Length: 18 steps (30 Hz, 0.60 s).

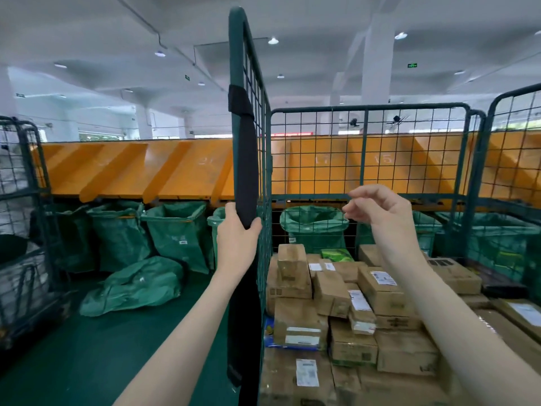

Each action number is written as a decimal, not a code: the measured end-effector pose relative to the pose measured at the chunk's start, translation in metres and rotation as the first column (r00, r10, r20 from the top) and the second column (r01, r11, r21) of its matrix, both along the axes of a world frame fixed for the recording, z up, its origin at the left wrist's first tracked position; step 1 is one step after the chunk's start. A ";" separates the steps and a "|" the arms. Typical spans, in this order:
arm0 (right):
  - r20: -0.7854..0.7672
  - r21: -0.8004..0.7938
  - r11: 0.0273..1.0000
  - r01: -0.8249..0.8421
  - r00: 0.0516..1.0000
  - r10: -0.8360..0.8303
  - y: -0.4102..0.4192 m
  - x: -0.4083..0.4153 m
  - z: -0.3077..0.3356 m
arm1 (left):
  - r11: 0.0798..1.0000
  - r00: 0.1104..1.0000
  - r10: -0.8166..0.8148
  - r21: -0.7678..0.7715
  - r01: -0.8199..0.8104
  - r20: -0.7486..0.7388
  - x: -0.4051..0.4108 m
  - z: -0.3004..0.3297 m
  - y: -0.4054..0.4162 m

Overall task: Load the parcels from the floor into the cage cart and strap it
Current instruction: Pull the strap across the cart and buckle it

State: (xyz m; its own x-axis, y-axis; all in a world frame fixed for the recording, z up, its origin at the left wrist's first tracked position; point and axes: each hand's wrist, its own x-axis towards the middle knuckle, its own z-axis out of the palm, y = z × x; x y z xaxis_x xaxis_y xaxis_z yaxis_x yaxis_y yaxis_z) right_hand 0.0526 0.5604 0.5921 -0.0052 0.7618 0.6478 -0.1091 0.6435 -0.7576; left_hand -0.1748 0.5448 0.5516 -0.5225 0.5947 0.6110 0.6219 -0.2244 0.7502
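A green wire cage cart (363, 133) stands in front of me, filled with several brown cardboard parcels (380, 291). A black strap (246, 171) is looped round the cart's near left post and hangs down along it. My left hand (237, 230) grips the strap about halfway down the post. My right hand (380, 209) is raised above the parcels, inside the cart's outline, with its fingers loosely curled and nothing in them.
Green sacks (175, 230) hang under an orange sorting chute (146, 168) behind the cart. One green sack (134, 285) lies on the green floor at the left. Another wire cage (23, 230) stands at far left, and another (515, 142) at right.
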 end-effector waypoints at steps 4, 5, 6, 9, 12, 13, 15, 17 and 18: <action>0.018 0.008 0.997 0.074 0.997 -0.074 -0.012 0.020 -0.003 | 0.999 0.995 -0.050 -0.007 0.050 -0.088 0.031 -0.003 -0.012; 0.022 0.004 0.996 0.090 0.996 -0.090 -0.015 0.030 -0.004 | 0.998 0.992 -0.066 -0.008 0.065 -0.106 0.041 -0.003 -0.015; 0.025 -0.001 0.995 0.099 0.995 -0.099 -0.018 0.038 -0.004 | 0.997 0.990 -0.082 -0.005 0.082 -0.114 0.052 -0.002 -0.017; 0.001 -0.005 0.990 0.138 0.990 -0.138 -0.030 0.075 -0.004 | 0.993 0.978 -0.117 -0.021 0.115 -0.175 0.093 0.004 -0.027; -0.010 0.005 0.979 0.201 0.979 -0.201 -0.044 0.121 -0.005 | 0.994 0.964 -0.113 -0.029 0.109 -0.241 0.136 0.004 -0.034; -0.005 0.009 0.975 0.220 0.975 -0.220 -0.048 0.138 -0.006 | 0.994 0.960 -0.106 -0.034 0.101 -0.259 0.153 0.004 -0.038; -0.008 0.011 0.969 0.247 0.969 -0.247 -0.059 0.176 -0.008 | 0.994 0.959 -0.108 -0.050 0.098 -0.262 0.188 0.002 -0.043; -0.012 0.008 0.967 0.255 0.967 -0.255 -0.069 0.213 -0.010 | 0.989 0.965 -0.146 -0.063 0.135 -0.216 0.219 -0.002 -0.044; -0.006 0.007 0.965 0.263 0.965 -0.263 -0.075 0.236 -0.011 | 0.984 0.968 -0.173 -0.067 0.163 -0.183 0.239 -0.003 -0.045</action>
State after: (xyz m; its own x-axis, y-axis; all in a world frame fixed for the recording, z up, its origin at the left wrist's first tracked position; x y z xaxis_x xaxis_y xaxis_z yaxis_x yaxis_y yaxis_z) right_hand 0.2883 0.4851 0.5810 0.1975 0.7310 0.6532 0.0611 0.6559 -0.7524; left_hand 0.0639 0.4996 0.5482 -0.2916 0.6970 0.6551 0.7093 -0.3019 0.6370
